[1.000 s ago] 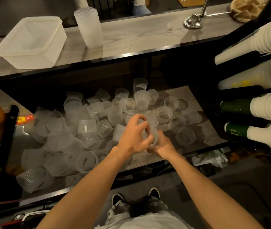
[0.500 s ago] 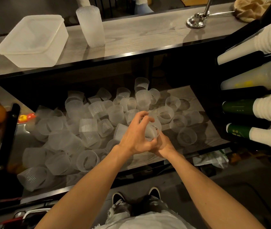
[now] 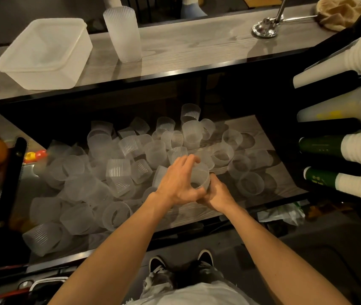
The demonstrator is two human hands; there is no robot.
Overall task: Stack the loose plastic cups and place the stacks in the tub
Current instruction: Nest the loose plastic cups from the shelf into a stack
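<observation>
Both hands, left hand & right hand, grip one frosted ribbed plastic cup; translucent square plastic tub lies far up-left on table, nearer left.

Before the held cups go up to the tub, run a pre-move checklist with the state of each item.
1. Both hands on the cup: ok. The left hand and right hand close around the held cup.
2. Held cup fully nested in another: cannot tell, fingers cover it.
3. Tub open on the upper counter: ok.
4. Tub holds no stacks yet: ok.
5. Tall stack upright beside the tub, not inside: not ok.
6. Loose cups left on the lower shelf: not ok, many.
</observation>
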